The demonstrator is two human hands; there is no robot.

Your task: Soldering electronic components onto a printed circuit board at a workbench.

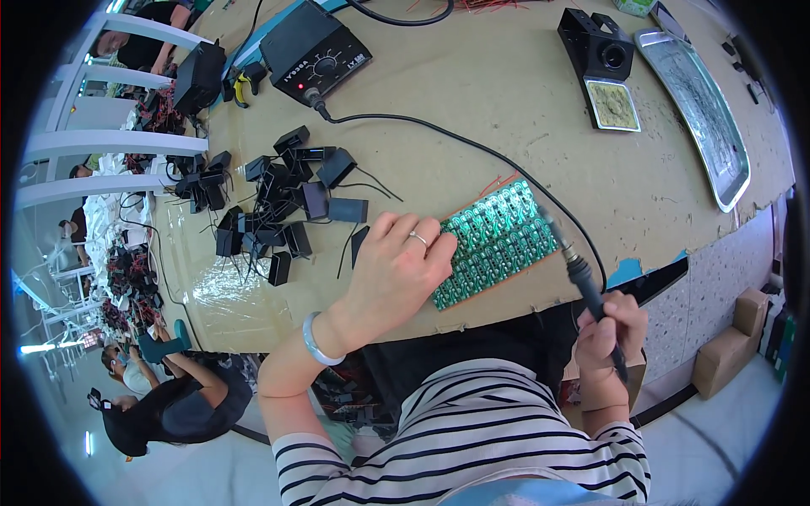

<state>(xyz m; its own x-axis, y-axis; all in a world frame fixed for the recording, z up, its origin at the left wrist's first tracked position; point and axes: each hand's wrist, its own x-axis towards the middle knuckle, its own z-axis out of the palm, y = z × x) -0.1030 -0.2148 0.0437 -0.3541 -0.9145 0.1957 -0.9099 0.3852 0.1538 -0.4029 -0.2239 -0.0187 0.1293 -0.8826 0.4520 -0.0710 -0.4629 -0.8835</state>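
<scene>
The right hand (612,333) was closed around the handle of a soldering iron (580,270), just off the near right corner of the green circuit board panel (498,240), with the iron's tip reaching the panel's right edge. The left hand (396,270) lay flat on the panel's left end, fingers spread, gripping nothing. Left of the panel sat a heap of small black components (278,202). Beyond the panel stood the soldering station (314,52), and to its far right an iron stand with sponge (601,67) and a metal tray (700,114).

One green circuit panel (498,240), one soldering iron (582,278), one soldering station (314,52), one iron stand (601,52), one metal tray (700,110), and roughly two dozen black components (278,202).
</scene>
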